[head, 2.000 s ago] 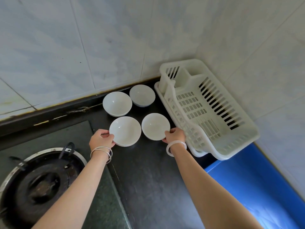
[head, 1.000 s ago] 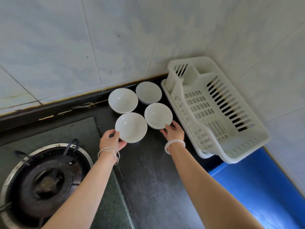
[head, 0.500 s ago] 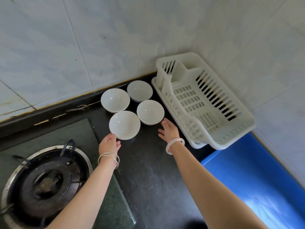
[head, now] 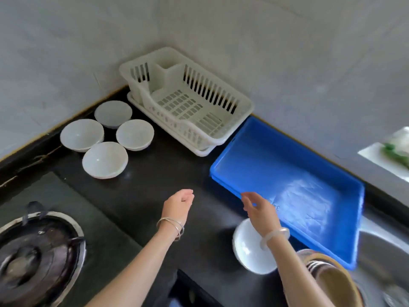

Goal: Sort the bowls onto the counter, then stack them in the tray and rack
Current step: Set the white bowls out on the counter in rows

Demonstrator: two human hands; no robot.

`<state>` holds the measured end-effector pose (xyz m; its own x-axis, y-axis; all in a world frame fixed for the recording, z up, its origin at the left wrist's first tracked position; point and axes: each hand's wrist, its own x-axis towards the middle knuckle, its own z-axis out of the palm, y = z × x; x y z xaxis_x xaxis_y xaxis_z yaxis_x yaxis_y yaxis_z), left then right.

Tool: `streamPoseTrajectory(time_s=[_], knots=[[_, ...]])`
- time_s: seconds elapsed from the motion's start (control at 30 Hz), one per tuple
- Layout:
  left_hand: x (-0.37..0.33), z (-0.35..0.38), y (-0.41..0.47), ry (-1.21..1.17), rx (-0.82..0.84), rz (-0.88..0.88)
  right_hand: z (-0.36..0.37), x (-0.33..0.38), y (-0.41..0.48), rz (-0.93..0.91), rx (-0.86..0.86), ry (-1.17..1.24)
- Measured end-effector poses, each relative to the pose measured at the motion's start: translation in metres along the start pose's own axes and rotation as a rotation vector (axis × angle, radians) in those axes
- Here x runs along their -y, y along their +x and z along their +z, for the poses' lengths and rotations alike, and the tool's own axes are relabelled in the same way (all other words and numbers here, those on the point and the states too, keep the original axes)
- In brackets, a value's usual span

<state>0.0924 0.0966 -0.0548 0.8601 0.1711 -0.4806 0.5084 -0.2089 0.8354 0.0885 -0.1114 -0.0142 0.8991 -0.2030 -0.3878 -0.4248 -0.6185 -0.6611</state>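
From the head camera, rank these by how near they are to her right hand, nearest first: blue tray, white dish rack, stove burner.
From the right hand:
1. Blue tray, its near rim right beside the hand.
2. White dish rack, farther back in the corner.
3. Stove burner, far left, beyond the left hand.

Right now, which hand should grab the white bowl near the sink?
Probably the right hand: it hovers open just above that white bowl, while the left hand is off to its side, over bare counter.
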Motion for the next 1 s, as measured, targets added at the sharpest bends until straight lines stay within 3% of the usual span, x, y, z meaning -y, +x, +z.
streamPoseTrajectory(time_s=[0.2, 0.4, 0.8, 1.0], knots=[[-0.002, 0.075, -0.032, 0.322, 0.263, 0.117, -0.033, -0.086, -0.043, 0.175, -0.117, -0.229], [0.007, 0.101, -0.046, 0.45, 0.382, 0.141, -0.033, -0.098, -0.052, 0.19, -0.131, -0.262], [0.016, 0.1, -0.046, 0.335, 0.397, 0.068, -0.038, -0.085, -0.048, 0.175, -0.176, -0.446], [0.015, 0.099, -0.049, 0.16, 0.465, -0.065, -0.051, -0.085, -0.054, 0.193, -0.196, -0.362]])
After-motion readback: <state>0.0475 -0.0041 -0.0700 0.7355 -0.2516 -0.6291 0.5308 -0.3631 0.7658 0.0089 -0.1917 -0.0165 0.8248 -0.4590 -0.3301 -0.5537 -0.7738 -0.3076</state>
